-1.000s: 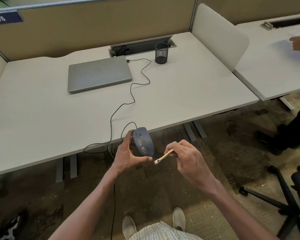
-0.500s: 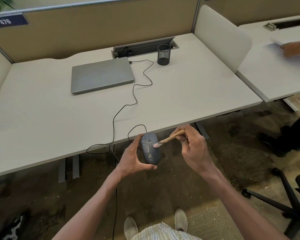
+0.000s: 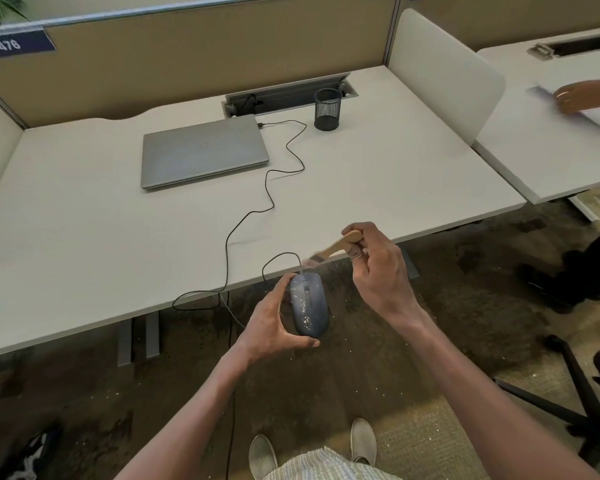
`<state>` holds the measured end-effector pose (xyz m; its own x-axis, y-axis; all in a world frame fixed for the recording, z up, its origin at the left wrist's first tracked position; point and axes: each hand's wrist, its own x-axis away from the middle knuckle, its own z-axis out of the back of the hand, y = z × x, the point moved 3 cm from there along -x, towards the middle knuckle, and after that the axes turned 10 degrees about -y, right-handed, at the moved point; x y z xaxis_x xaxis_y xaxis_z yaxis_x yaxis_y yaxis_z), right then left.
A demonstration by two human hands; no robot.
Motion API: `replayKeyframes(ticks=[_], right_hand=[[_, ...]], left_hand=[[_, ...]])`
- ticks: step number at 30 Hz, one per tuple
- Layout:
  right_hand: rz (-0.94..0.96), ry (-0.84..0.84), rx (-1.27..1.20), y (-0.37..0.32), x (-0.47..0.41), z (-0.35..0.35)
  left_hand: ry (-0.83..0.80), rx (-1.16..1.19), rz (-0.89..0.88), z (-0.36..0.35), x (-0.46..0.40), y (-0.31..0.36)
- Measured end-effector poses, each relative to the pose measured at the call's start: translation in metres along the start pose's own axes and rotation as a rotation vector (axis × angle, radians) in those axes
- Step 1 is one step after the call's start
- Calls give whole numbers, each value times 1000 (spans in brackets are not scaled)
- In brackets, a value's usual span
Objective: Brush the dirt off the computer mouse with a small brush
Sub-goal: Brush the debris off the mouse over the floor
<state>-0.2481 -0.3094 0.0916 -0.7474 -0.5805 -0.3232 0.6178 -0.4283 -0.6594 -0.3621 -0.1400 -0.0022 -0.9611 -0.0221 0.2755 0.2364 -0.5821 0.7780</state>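
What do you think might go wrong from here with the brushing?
The left hand grips the mouse only by its edges, off the desk, so a firm stroke could knock it loose. Its cable runs to the laptop; a drop might tug that. Flecks brushed off would land on the floor.

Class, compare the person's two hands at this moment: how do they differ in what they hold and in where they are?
The left hand grips the speckled blue mouse; the right hand pinches the small wooden brush. The left hand sits lower, the right hand higher, near the desk edge. Both are held out over the floor.
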Motion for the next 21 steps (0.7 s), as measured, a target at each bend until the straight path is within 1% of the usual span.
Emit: replayKeyframes(ticks=[2,4,7,10,13,15,17,21], right_hand=[[-2,-18,4,-1,0,-2],[-12,-39,62,-1,0,-3],[-18,-11,126,0,-1,1],[-27,-7,72,0,-3,1],[-67,-25,105,6,-1,0],[-111,7,112,11,0,2],[-121,34,70,12,1,5],[-110,-26,-57,14,6,3]], left_hand=[[-7,0,-1,0,-1,0],[-9,-1,5,-1,-3,0],[-7,-2,17,-2,-4,-1],[-5,-1,10,-2,-5,-2],[-3,11,0,0,-7,-2],[0,19,-6,0,-7,-3],[11,32,-22,2,-7,-2],[44,48,-45,6,-10,-2]])
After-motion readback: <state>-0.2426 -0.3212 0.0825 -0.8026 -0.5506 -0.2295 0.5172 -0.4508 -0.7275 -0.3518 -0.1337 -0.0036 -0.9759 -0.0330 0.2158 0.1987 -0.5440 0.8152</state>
